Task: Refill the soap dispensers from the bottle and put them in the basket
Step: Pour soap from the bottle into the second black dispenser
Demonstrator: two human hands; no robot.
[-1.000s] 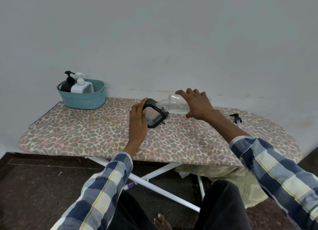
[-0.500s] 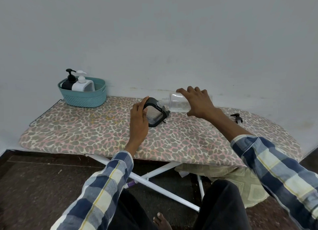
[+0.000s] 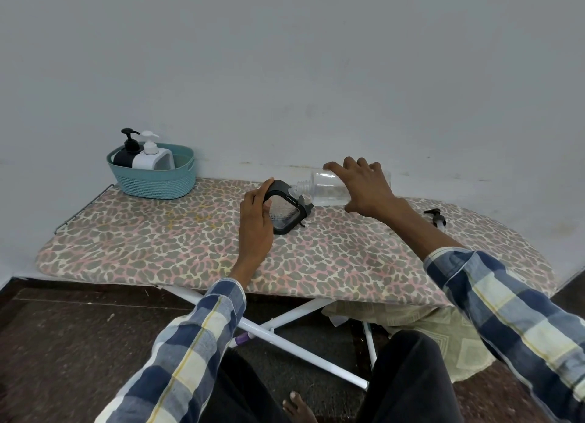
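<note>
Plain grey wall behind, and below it the board (image 3: pixel 177 242) with its spotted cover is where I am working. From the head view, my left hand (image 3: pixel 255 223) holds the dispenser (image 3: pixel 286 212) tilted on the cover, thumb and fingers curled round its dark frame. My right hand (image 3: pixel 364 188) is clamped over the bottle (image 3: pixel 326 191), which lies almost level, its threaded neck just at the dispenser's opening, right beyond my left fingertips. I judge this the pouring step for the third dispenser. I cannot tell whether any liquid is passing; the bottle looks nearly clear. Well off past my right wrist lies the pump (image 3: pixel 436 216), loose on the cover. Far out to the left of my left fingers sits the basket (image 3: pixel 155 182), with two dispensers (image 3: pixel 142 153) already standing in it. Next I expect to set the bottle down, then fetch and fit the pump; that wants the dispenser brought upright first.
</note>
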